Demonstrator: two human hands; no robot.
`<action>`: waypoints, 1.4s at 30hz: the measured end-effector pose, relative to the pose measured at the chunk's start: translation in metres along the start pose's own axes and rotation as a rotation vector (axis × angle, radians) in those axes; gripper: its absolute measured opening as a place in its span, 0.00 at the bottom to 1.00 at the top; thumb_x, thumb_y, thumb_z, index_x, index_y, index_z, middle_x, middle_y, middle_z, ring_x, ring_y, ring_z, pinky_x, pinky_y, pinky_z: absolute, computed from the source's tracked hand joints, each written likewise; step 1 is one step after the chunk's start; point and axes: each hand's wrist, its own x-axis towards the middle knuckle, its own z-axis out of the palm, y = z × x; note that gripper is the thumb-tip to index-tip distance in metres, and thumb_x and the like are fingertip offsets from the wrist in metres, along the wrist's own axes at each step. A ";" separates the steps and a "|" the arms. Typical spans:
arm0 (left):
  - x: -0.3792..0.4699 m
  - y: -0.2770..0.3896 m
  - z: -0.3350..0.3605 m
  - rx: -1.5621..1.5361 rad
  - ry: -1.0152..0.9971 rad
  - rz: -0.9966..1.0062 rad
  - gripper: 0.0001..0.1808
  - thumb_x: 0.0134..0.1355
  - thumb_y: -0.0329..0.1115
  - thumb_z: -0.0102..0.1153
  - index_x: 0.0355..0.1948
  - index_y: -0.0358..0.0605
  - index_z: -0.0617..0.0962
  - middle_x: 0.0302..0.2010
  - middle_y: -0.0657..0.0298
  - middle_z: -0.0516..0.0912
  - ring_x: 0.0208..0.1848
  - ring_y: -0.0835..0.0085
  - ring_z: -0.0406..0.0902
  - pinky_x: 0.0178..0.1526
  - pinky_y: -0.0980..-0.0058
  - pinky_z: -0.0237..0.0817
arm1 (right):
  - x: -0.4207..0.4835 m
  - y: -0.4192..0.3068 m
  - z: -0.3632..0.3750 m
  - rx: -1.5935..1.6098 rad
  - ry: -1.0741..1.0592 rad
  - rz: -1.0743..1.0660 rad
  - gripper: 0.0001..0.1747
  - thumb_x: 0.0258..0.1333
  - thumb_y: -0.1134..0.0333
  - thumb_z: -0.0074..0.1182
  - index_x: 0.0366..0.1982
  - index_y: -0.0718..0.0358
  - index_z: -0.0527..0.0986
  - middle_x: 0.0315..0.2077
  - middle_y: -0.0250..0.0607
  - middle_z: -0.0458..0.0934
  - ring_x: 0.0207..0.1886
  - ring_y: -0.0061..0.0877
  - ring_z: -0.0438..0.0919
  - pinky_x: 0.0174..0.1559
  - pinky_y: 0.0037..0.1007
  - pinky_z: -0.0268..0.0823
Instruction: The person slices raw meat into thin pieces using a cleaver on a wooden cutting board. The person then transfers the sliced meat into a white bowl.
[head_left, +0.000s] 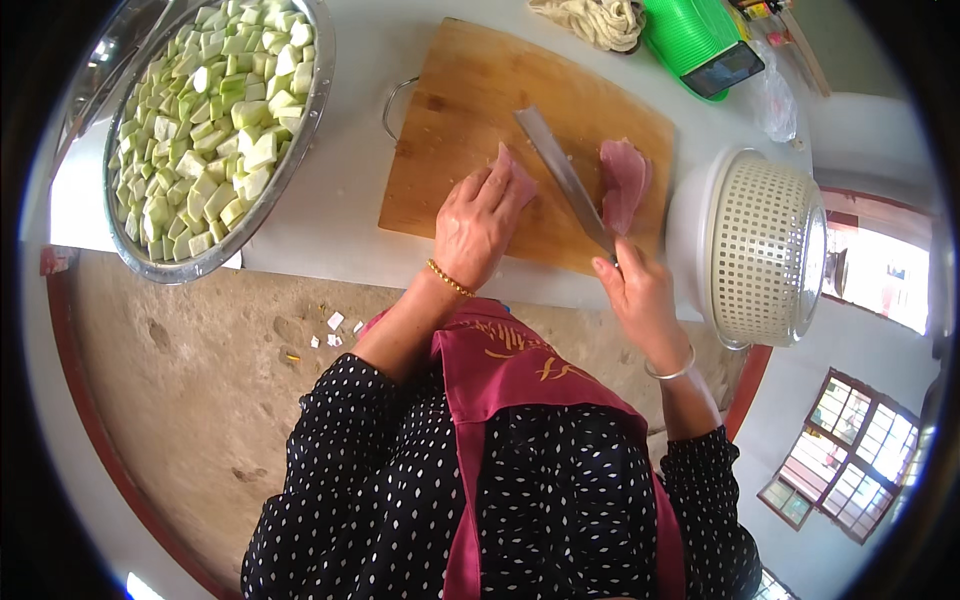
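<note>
My left hand (474, 221) presses its fingers on a piece of raw pink meat (519, 180) lying on a wooden cutting board (457, 82). In my right hand (636, 292) is the handle of a cleaver-like knife (562, 171). Its long blade slants up and to the left over the board, between the two pieces of meat, apart from my left hand. The handle is mostly hidden by my fingers. Another slab of raw meat (624, 184) lies to the right of the blade, near the board's right side.
A large metal basin (324, 97) of cut pale-green vegetable chunks stands at the left. Right of the board are a white basin (686, 217) and a perforated plastic colander (761, 251). A cloth (592, 21), a green plastic basket (686, 37) and a phone (724, 71) lie beyond it.
</note>
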 end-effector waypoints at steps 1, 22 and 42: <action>-0.001 -0.001 0.003 -0.003 0.005 -0.002 0.16 0.49 0.28 0.60 0.42 0.41 0.80 0.55 0.56 0.75 0.47 0.62 0.75 0.47 0.66 0.71 | -0.001 -0.003 -0.003 -0.014 0.015 -0.028 0.14 0.58 0.65 0.57 0.42 0.65 0.72 0.24 0.47 0.75 0.24 0.45 0.75 0.25 0.39 0.66; 0.000 0.000 -0.003 -0.027 -0.014 -0.025 0.17 0.48 0.29 0.63 0.42 0.43 0.80 0.47 0.61 0.79 0.46 0.61 0.76 0.47 0.67 0.71 | 0.003 -0.007 0.009 -0.085 -0.071 0.002 0.14 0.57 0.63 0.58 0.38 0.66 0.72 0.20 0.49 0.74 0.21 0.46 0.74 0.23 0.41 0.65; 0.005 0.002 -0.009 -0.136 0.003 -0.088 0.14 0.45 0.27 0.66 0.37 0.47 0.83 0.45 0.63 0.81 0.42 0.62 0.79 0.43 0.68 0.73 | 0.035 -0.020 0.012 -0.099 -0.058 -0.157 0.13 0.56 0.64 0.59 0.37 0.65 0.71 0.17 0.46 0.73 0.21 0.44 0.75 0.23 0.41 0.66</action>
